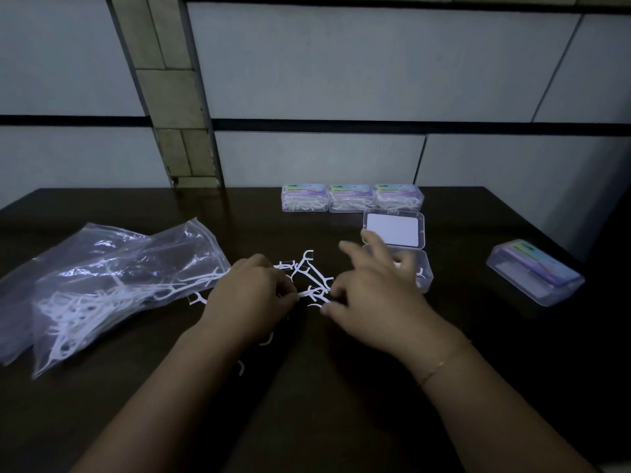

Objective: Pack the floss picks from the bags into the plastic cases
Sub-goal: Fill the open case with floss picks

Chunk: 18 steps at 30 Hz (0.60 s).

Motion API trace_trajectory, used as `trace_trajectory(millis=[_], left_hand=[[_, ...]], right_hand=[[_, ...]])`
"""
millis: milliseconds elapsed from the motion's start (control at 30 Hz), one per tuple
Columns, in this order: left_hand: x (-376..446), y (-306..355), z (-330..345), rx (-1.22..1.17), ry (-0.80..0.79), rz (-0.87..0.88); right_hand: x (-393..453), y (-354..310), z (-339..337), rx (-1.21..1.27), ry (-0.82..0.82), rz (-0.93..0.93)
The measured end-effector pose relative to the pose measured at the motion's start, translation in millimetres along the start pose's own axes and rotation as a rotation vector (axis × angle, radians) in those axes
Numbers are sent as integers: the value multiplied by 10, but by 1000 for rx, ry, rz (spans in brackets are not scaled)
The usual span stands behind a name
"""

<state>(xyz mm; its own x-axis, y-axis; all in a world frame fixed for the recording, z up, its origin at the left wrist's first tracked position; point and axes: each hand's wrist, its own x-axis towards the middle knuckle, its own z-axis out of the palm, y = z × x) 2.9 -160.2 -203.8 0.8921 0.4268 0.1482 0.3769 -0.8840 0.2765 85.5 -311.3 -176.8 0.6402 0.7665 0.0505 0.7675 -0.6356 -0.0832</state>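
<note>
- Left hand (251,295), frame centre, pinches floss picks with curled fingers.
- Right hand (372,295) beside it pinches a pick, other fingers spread.
- Loose floss picks (312,271) lie between them.
- Bags (112,285) at left; open plastic case (397,233) behind the right hand.

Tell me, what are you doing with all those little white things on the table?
A person is sorting a loose pile of white plastic floss picks on the dark table. The left hand and right hand both pinch picks from the pile. Just behind the right hand sits an open clear plastic case, lid up. Three filled, closed cases line the back edge, another lies to the right. Clear plastic bags with more picks lie on the left.
</note>
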Motion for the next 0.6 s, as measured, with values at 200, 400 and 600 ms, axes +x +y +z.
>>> trace_trajectory(millis=[200,400,600], left_hand=[[6,-21,-23,-4,-95,9],[33,-88,-78,-229,-27,-82],[26,-77,-110,-400,72,-178]], right_hand=[[61,-118,90,-54,-63,24],[44,-46,9,-36,-196,27],[61,165,-152,45,-99,93]])
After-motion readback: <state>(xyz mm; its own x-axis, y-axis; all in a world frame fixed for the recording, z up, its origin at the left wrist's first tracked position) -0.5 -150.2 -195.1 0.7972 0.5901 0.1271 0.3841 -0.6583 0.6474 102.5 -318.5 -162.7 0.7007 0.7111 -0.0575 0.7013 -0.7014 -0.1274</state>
